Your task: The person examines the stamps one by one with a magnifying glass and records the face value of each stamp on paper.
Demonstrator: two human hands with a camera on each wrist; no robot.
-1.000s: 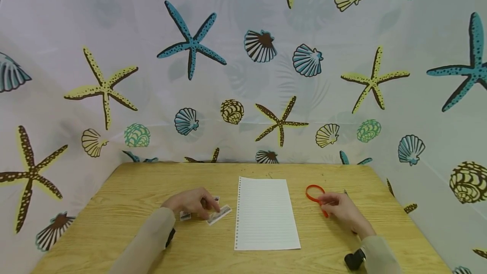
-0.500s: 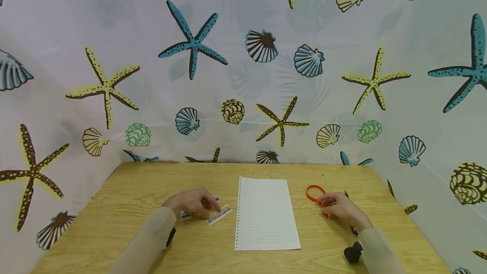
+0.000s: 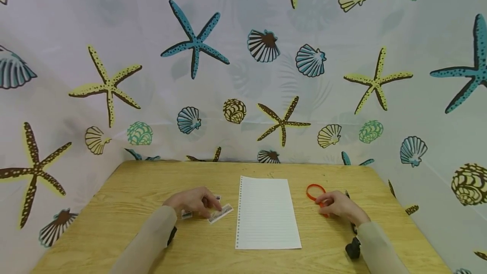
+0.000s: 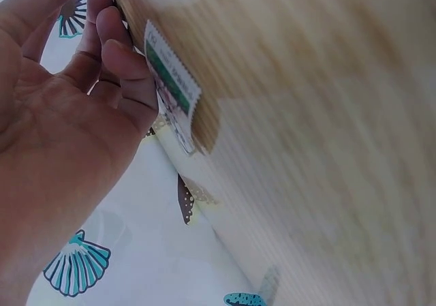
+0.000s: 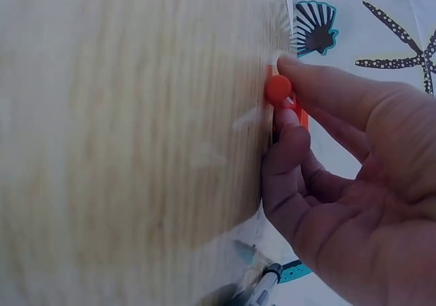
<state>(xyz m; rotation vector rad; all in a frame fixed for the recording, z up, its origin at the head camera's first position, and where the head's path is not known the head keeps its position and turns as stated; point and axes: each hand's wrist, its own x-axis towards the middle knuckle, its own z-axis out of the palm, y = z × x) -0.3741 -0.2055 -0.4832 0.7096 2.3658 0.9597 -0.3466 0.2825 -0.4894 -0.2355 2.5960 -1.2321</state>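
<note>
My left hand (image 3: 193, 201) rests over several postage stamps on the table, fingers loosely bent. Its fingertips touch or nearly touch a long stamp (image 3: 223, 214) lying slanted; smaller stamps (image 3: 186, 215) show partly behind the hand. A perforated edge and a green picture mark the stamp (image 4: 172, 78) in the left wrist view. On the right, my right hand (image 3: 340, 206) pinches the handle of a red magnifying glass (image 3: 307, 190) between thumb and fingers. Its ring lies towards the back; the rounded handle end (image 5: 277, 90) shows in the right wrist view.
A sheet of lined paper (image 3: 267, 217) lies upright between the hands. A dark pen (image 3: 354, 228) lies beside and partly behind the right wrist. The wooden table (image 3: 114, 223) meets a hanging cloth (image 3: 243, 79) printed with starfish and shells at the back and sides.
The head view has shifted slightly. The right hand has moved a little along the magnifying glass handle, and more of the pen shows beside it. The left hand stays over the stamps.
</note>
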